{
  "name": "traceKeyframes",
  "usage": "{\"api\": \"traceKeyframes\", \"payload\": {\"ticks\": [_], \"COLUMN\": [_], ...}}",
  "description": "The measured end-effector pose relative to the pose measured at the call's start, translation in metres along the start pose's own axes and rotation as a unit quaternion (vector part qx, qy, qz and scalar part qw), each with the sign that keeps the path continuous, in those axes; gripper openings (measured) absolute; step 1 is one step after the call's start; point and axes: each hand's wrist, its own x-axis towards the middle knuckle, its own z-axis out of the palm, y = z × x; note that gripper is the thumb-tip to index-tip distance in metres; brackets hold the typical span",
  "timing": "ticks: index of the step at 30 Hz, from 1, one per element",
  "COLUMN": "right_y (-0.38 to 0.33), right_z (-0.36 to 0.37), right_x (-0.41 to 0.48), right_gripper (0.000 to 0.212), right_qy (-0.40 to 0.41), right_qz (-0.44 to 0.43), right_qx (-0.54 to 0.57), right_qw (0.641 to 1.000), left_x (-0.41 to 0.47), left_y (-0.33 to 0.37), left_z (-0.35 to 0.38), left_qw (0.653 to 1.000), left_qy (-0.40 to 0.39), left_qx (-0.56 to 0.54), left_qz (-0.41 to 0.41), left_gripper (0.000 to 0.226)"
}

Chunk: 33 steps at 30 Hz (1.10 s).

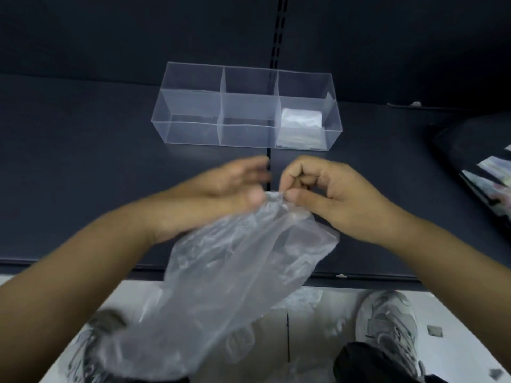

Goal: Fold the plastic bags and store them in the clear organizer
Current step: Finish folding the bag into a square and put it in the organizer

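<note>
A: One dark shelf (83, 167) is filling most of the scene, so I am logging it first. What is coming next in size?

B: The plastic bag (235, 272). It is hanging crumpled and unfolded from the person's hands. Its top edge is sitting above the near part of the shelf, and its lower end is drooping past the shelf's front edge, over the pale floor.

A: And the clear organizer (193, 106)?

B: It is standing on the shelf beyond the hands, apart from the bag. I am counting three compartments in a row.

A: Hand states, please.

B: The right hand (323, 194) is curling its fingers in, with thumb and forefinger pinching the bag's top edge. The left hand (221, 189) is showing blurred. Its fingers are stretching out straight and wrapping nothing, and its thumb is lying against the bag's top edge, just beside the right hand's pinch.

A: Smaller entries?

B: A dark tray (470, 150) is sitting at the shelf's right side, partly out of view, its contents too blurred to read. Two grey shoes (387, 327) are standing on the floor below, with more clear plastic (301, 299) lying between them. Last, a flat stack of folded bags (301, 125) is lying in the organizer's right-hand compartment.
</note>
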Motion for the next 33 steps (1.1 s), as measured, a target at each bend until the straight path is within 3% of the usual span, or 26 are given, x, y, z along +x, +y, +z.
{"api": "traceKeyframes", "payload": {"ticks": [2, 3, 5, 7, 10, 14, 18, 22, 26, 28, 30, 33], "right_y": [-0.003, -0.004, -0.002, 0.001, 0.004, 0.005, 0.011, 0.023, 0.029, 0.029, 0.026, 0.016], "right_z": [0.001, 0.001, 0.000, 0.000, 0.015, 0.024, 0.008, 0.003, -0.004, -0.009, -0.010, 0.000], "right_x": [0.002, 0.001, -0.004, -0.014, -0.024, -0.021, -0.014, -0.011, -0.010, -0.006, 0.000, 0.015], "right_gripper": [0.002, 0.008, 0.037, 0.051, 0.046, 0.012, 0.022, 0.025, 0.024, 0.023, 0.023, 0.021], "right_qy": [0.035, 0.065, 0.094, 0.050, 0.023, 0.165, 0.284, 0.354, 0.333, 0.295, 0.250, 0.176], "right_qz": [0.013, 0.036, 0.117, 0.176, 0.199, 0.135, 0.102, 0.150, 0.148, 0.142, 0.130, 0.097], "right_qx": [0.031, 0.072, 0.142, 0.150, 0.131, 0.164, 0.189, 0.084, 0.026, 0.022, 0.015, 0.027], "right_qw": [0.999, 0.995, 0.978, 0.972, 0.971, 0.963, 0.934, 0.919, 0.931, 0.945, 0.959, 0.979], "left_x": [0.004, 0.000, -0.001, -0.003, -0.004, -0.005, -0.010, -0.017, -0.027, -0.029, -0.025, -0.008], "left_y": [-0.006, -0.007, -0.014, -0.020, -0.027, -0.027, -0.029, -0.041, -0.054, -0.051, -0.042, -0.021], "left_z": [0.010, 0.014, 0.017, 0.019, 0.024, 0.034, 0.032, 0.036, 0.030, 0.023, 0.019, 0.021], "left_qw": [0.997, 0.998, 0.991, 0.975, 0.953, 0.944, 0.927, 0.923, 0.908, 0.902, 0.914, 0.964], "left_qy": [-0.026, 0.004, 0.123, 0.219, 0.298, 0.326, 0.373, 0.384, 0.406, 0.401, 0.362, 0.227], "left_qx": [0.068, 0.059, 0.047, 0.046, 0.046, 0.037, -0.001, -0.001, 0.063, 0.105, 0.138, 0.111], "left_qz": [-0.037, -0.035, -0.017, -0.004, 0.022, 0.033, 0.040, -0.005, -0.080, -0.122, -0.122, -0.078], "left_gripper": [0.033, 0.019, 0.015, 0.017, 0.023, 0.035, 0.034, 0.048, 0.066, 0.061, 0.055, 0.055]}}
